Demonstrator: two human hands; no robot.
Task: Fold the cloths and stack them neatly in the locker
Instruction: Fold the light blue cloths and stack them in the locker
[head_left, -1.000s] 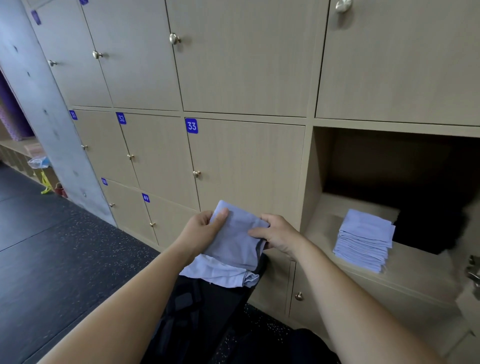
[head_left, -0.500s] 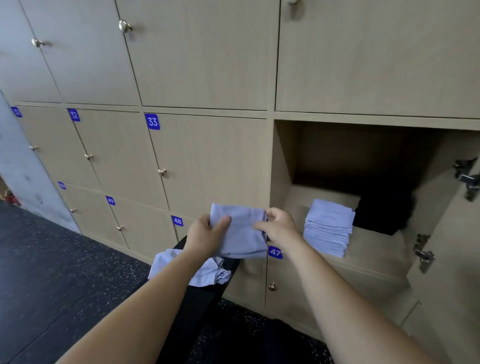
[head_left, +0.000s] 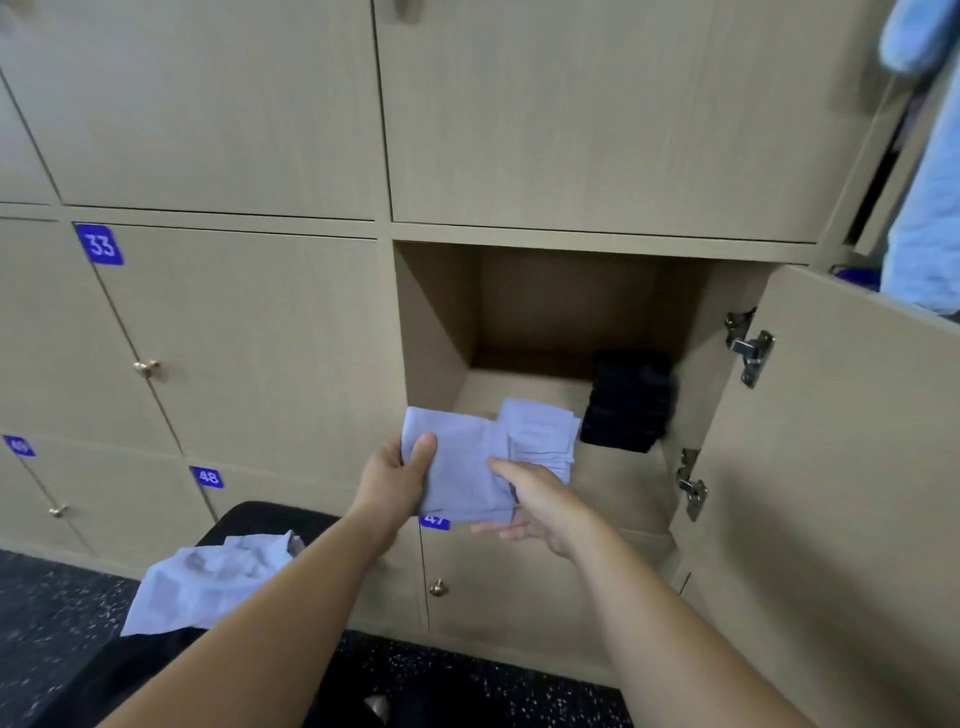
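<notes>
Beige numbered lockers (head_left: 234, 338) fill the wall, and one open locker (head_left: 436, 322) sits at hand height. The left hand (head_left: 387, 480) grips the folded cloth (head_left: 462, 467) by its left edge, thumb curled over the top and fingers hidden beneath. The right hand (head_left: 530, 501) pinches the cloth's right side, with the thumb on top and the fingers stretched flat below.

Just beyond the right fingertips, a little to their right, the stack of folded cloths (head_left: 543, 434) rests on the locker floor. The held cloth overlaps its near edge in view. The held cloth spans from hand to hand, skewed slightly against the stack. The right hand is nearer, so the lay-down likely goes forward and right.

Further right of the stack stands a dark pile (head_left: 628, 405), then the door (head_left: 831, 467). Loose cloths (head_left: 208, 582) lie below and left of the left hand.
</notes>
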